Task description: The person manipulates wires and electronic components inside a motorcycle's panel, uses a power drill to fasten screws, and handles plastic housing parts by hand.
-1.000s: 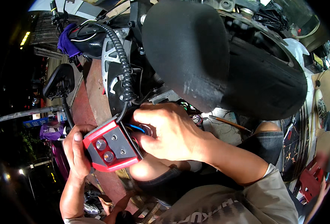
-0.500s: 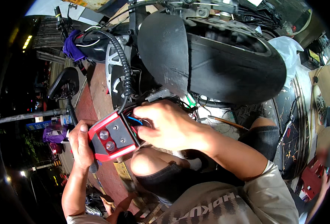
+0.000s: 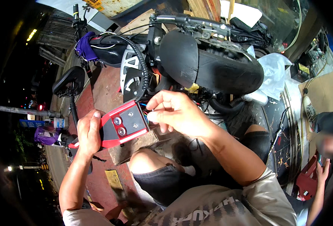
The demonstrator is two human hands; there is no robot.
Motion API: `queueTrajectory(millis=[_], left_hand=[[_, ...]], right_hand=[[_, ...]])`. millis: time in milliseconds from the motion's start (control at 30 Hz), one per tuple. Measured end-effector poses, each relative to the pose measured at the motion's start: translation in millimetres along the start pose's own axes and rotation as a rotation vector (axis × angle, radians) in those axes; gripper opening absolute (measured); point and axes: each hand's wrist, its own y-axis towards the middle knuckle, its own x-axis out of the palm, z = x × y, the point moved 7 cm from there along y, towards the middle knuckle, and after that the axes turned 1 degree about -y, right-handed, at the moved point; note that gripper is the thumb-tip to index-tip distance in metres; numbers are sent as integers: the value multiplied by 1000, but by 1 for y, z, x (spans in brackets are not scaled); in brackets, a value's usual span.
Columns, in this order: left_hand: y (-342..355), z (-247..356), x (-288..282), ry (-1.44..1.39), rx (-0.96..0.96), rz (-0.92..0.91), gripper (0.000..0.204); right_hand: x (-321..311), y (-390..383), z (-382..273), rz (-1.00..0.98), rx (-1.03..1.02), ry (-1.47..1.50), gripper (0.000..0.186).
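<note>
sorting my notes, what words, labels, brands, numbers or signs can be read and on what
Grey fabric shirt: pale lettering, creased, left unquoted.
Orange flat label, top left: dark marks, too small to read.
Blue rectangular sign, left: pale marks, too blurred.
Red and black two-lens light housing: none visible.

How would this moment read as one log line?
left hand: holding red-and-black housing | right hand: beside it, grip unclear | around: black coiled cable, tire

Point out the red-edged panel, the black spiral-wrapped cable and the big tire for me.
Red-edged panel [image 3: 127, 122]: head view, dark front face.
Spiral-wrapped cable [image 3: 144, 66]: head view, curved middle.
Tire [image 3: 230, 74]: head view, tread.
</note>
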Motion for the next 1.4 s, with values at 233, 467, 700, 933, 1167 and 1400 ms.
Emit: queueTrajectory(millis=[233, 467, 700, 933, 1167, 1400], left_hand=[[-2, 4, -3, 33, 18, 50, 47], [-2, 5, -1, 57, -11, 59, 46], [-4, 7, -6, 67, -2, 50, 46], [-4, 6, -4, 54, 11, 40, 47], [-6, 5, -6, 42, 25, 50, 47], [-5, 4, -3, 77, 1, 15, 46]], right_hand=[[0, 8, 0, -5, -26, -96, 17], [0, 14, -2, -42, -26, -201, 19], [3, 10, -5, -53, 85, -230, 20], [1, 16, -3, 39, 131, -344, 18], [12, 7, -6, 287, -138, -416, 14], [24, -8, -23, 332, -693, -937, 13]])
